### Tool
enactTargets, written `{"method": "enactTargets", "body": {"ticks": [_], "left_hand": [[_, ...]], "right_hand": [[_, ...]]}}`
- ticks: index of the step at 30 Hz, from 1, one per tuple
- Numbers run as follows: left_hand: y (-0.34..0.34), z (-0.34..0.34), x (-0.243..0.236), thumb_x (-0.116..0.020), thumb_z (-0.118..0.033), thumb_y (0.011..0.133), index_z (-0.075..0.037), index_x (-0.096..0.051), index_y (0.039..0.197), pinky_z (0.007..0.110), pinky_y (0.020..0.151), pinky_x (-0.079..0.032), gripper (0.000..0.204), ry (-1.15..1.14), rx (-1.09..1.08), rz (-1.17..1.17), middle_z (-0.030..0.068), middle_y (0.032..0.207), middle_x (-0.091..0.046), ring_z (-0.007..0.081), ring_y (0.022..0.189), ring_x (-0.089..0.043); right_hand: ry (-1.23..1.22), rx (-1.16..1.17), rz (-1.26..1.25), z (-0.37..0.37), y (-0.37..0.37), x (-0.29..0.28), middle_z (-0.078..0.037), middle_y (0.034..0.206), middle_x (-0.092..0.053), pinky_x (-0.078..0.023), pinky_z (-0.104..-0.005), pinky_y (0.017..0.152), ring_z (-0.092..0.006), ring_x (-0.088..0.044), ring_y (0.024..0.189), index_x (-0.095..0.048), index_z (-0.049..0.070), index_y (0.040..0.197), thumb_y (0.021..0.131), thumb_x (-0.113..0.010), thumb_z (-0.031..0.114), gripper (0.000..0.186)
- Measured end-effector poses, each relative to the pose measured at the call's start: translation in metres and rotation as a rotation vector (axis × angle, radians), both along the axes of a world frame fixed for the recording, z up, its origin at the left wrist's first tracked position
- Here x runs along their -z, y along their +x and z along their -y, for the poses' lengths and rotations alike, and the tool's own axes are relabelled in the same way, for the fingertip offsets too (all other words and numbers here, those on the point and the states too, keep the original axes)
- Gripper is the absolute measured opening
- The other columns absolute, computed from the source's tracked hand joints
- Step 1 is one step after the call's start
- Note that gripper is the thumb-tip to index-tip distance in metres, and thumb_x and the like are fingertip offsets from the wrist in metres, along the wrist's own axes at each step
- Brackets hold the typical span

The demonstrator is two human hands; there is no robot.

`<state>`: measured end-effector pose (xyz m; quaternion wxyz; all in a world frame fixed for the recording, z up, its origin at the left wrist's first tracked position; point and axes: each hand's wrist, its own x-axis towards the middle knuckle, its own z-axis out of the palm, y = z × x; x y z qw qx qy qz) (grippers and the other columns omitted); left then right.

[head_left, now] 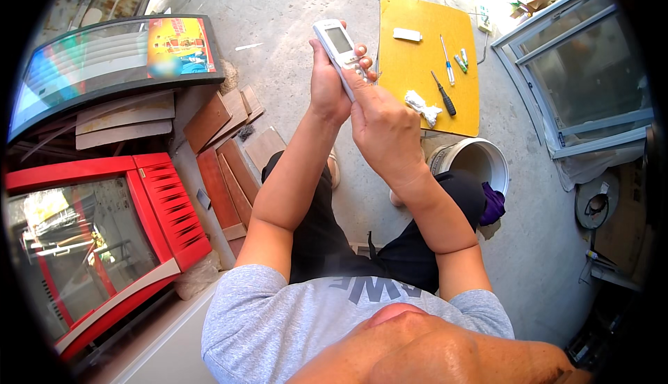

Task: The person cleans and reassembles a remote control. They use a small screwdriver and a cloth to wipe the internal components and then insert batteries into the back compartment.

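Note:
A white remote control (341, 44) with a grey screen lies in my left hand (328, 86), its fingers wrapped round the remote's far side. My right hand (384, 121) is over the lower end of the remote, fingers curled in and the index finger touching the button area. Just beyond, on a yellow tabletop (403, 64), are a white rectangular piece (408, 35), a thin screwdriver (447, 61) with a blue-and-white handle, a black-handled screwdriver (444, 94), two small green-and-white batteries (461, 61) and a crumpled white tissue (423, 108).
A white bucket (502, 163) with a purple cloth (492, 204) stands beside my right knee. At the left are a red-framed glass-topped cabinet (163, 206), wooden boards (226, 182) and a dark-framed glass case (118, 57). Framed window panes (584, 71) lean at the right.

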<state>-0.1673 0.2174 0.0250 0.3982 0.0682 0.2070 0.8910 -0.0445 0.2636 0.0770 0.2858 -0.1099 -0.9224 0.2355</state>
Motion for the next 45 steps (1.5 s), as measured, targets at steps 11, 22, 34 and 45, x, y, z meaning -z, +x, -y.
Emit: {"method": "enactTargets", "body": {"ticks": [11, 22, 34, 45], "left_hand": [[0.01, -0.006, -0.001, -0.017, -0.057, 0.103, -0.022, -0.037, 0.135, 0.034, 0.067, -0.047, 0.051, -0.008, -0.016, 0.062, 0.0055, 0.094, -0.048, 0.0155, 0.075, -0.048], [0.013, -0.008, 0.003, -0.022, -0.057, 0.103, -0.022, -0.034, 0.14, 0.033, 0.067, -0.047, 0.053, 0.032, 0.004, 0.002, 0.0046, 0.092, -0.047, 0.0148, 0.077, -0.047], [0.013, -0.011, -0.001, -0.014, -0.06, 0.102, -0.021, -0.034, 0.141, 0.028, 0.065, -0.05, 0.059, -0.162, -0.042, -0.047, 0.0033, 0.087, -0.048, 0.0128, 0.072, -0.049], [0.006, -0.007, -0.002, -0.019, -0.056, 0.103, -0.022, -0.037, 0.139, 0.035, 0.067, -0.048, 0.052, -0.031, -0.041, -0.056, 0.0058, 0.091, -0.048, 0.0158, 0.074, -0.048]], "right_hand": [[-0.009, 0.045, 0.087, 0.007, -0.001, 0.003, -0.012, 0.079, -0.062, -0.053, -0.0383, 0.059, -0.0303, -0.065, 0.067, -0.06, 0.013, 0.13, 0.085, -0.06, 0.008, 0.044], [-0.022, 0.042, -0.029, 0.003, -0.006, 0.012, -0.01, 0.077, -0.06, -0.053, -0.0373, 0.055, -0.0269, -0.065, 0.062, -0.06, 0.007, 0.127, 0.086, -0.059, 0.009, 0.041], [-0.432, -0.012, -0.191, -0.042, 0.003, -0.026, -0.017, 0.075, -0.068, -0.052, -0.0362, 0.059, -0.0294, -0.067, 0.065, -0.069, 0.01, 0.115, 0.094, -0.057, 0.014, 0.024], [-0.228, -0.048, 0.07, -0.028, 0.015, -0.02, -0.016, 0.07, -0.066, -0.052, -0.0415, 0.057, -0.0336, -0.066, 0.063, -0.069, 0.015, 0.112, 0.091, -0.058, 0.016, 0.024]]}}
